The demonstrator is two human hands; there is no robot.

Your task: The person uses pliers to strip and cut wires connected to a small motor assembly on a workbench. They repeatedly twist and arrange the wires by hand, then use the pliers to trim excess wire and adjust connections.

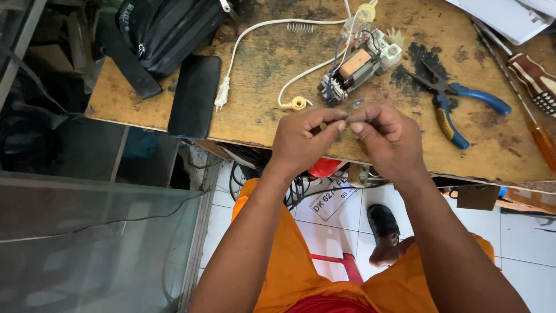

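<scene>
Left hand (302, 139) and right hand (387, 136) pinched together on a thin blue wire (351, 105) — just before the small motor (359, 62) (blue-handled pliers (457, 104) lying near) on the worn bench (260, 110).

Worn, stained wooden bench (260, 75), daylight on it. White tile floor (324, 232) below, red stool (341, 264), glass case (87, 243) at left.

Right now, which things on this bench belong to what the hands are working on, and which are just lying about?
In hand:
- left hand and right hand, fingers pinching thin blue wires
- small electric motor the wires lead from
- white power cord running toward the motor

Lying about:
- blue-handled pliers
- screwdrivers
- black phone
- black bag
- white papers
</scene>
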